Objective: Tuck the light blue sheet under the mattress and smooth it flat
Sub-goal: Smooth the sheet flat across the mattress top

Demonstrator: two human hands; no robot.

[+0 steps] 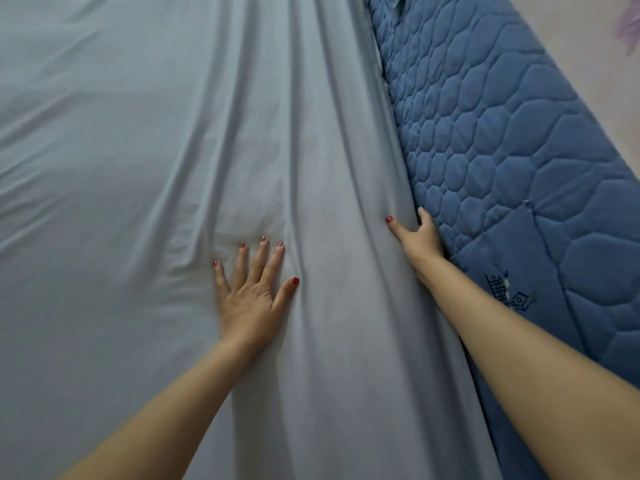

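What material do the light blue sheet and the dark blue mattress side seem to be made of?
Light blue sheet: thin, soft woven cloth, probably cotton or a blend, matte; it falls in long, soft folds. Mattress: quilted textile cover over padding, matte; stitched rounded cells puff between seams.

The light blue sheet (138, 150) is a thin, smooth woven cloth with a soft, matt look, creased into long folds and fine wrinkles. The mattress (502, 150) beside it is covered in darker blue quilted fabric, stitched into padded, rounded cells, also matt, with a small embroidered motif (507, 294). The fingernails (295, 280) carry glossy red polish. The wall (588, 26) looks pale and smooth.
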